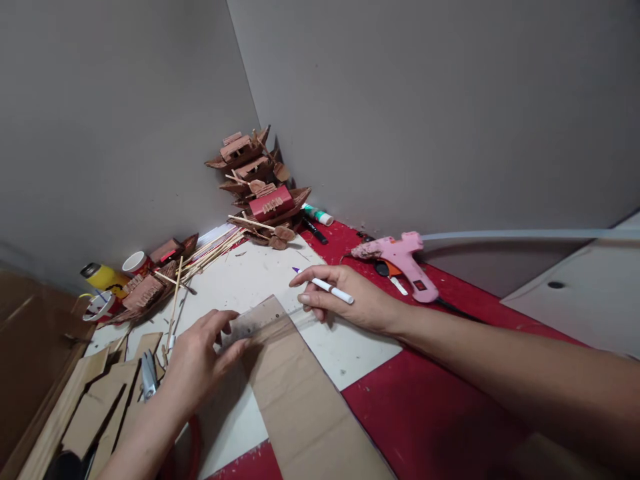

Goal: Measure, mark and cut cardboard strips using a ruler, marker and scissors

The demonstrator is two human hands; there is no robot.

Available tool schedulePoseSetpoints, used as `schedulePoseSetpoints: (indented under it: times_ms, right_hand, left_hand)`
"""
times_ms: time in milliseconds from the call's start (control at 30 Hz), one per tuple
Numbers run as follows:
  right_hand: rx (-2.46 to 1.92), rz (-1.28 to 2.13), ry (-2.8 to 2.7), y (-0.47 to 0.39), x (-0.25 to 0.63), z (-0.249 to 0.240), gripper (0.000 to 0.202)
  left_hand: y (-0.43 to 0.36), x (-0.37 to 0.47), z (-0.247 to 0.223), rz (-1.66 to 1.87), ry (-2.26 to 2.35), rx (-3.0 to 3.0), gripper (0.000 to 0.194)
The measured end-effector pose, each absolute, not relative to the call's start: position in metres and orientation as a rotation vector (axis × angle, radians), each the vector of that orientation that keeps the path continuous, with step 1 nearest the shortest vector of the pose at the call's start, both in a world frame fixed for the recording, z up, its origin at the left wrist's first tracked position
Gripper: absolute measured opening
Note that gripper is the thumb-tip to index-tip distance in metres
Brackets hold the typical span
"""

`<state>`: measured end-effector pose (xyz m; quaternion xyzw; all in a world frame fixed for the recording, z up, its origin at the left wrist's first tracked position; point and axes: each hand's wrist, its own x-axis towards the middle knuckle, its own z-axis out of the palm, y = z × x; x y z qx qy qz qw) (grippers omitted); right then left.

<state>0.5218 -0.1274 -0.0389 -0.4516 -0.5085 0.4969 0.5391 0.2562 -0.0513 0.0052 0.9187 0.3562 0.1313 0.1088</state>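
Note:
My left hand (203, 353) grips the left end of a clear ruler (263, 321) between thumb and fingers. The ruler lies across the far end of a long brown cardboard strip (305, 393). In my right hand (345, 297) is a slim white pen (327, 288), its purple tip pointing left and away from me. That hand is closed around the pen, over the right end of the ruler. Left of my left wrist, the metal jaws of a cutting tool (149, 375) show; its reddish handles are partly hidden by my forearm.
Cardboard pieces (95, 410) lie at the left. Behind them stand cups (136, 262), a yellow bottle (107, 277) and a model boat (145, 291). Thin sticks (213, 255) lead towards stacked model boats (270, 203) in the corner. A pink glue gun (400, 257) lies right, near the wall.

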Motion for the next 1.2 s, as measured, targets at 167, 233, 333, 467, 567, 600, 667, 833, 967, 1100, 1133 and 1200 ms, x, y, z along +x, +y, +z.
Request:
schedulePoseSetpoints:
  times_ms: [167,233,333,467,567,600,667,833,967,1100,1133,1200]
  right_hand:
    - [-1.061,1.152,-1.202,-0.131,0.521,-0.035,0.030]
    - [-1.058,1.138,-1.188,-0.131,0.521,-0.034,0.030]
    - [-1.078,1.148,-1.182,-0.131,0.521,-0.035,0.031]
    - [-1.144,1.069,-1.168,-0.130,0.520,-0.039,0.030]
    - [-1.171,0.977,-1.184,-0.130,0.520,-0.041,0.031]
    - [-1.179,0.956,-1.198,-0.130,0.520,-0.042,0.031]
    - [-1.194,0.929,-1.220,-0.130,0.520,-0.043,0.031]
    - [-1.254,0.924,-1.266,-0.129,0.518,-0.046,0.030]
    - [-1.292,0.945,-1.256,-0.126,0.517,-0.054,0.031]
    - [-1.287,1.035,-1.158,-0.122,0.514,-0.060,0.039]
    - [-1.290,1.053,-1.131,-0.121,0.514,-0.060,0.044]
    - [-1.292,1.093,-1.083,-0.119,0.513,-0.060,0.054]
  left_hand:
    - [-0.056,0.273,0.007,0.281,0.965,2.556,0.031]
    - [-0.057,0.278,0.007,0.288,0.960,2.515,0.031]
    - [-0.051,0.279,0.007,0.288,0.976,2.483,0.034]
    - [-0.032,0.266,0.005,0.281,1.052,2.470,0.038]
    - [-0.015,0.255,0.000,0.317,1.149,2.475,0.041]
    - [-0.011,0.252,-0.003,0.313,1.166,2.472,0.040]
    - [-0.002,0.250,-0.008,0.288,1.176,2.468,0.037]
    - [0.014,0.253,-0.021,0.247,1.164,2.424,0.035]
    - [0.022,0.256,-0.030,0.227,1.129,2.353,0.036]
    - [0.025,0.257,-0.036,0.233,1.132,2.302,0.036]
    - [0.025,0.257,-0.038,0.232,1.134,2.296,0.036]
    - [0.026,0.257,-0.040,0.225,1.135,2.308,0.037]
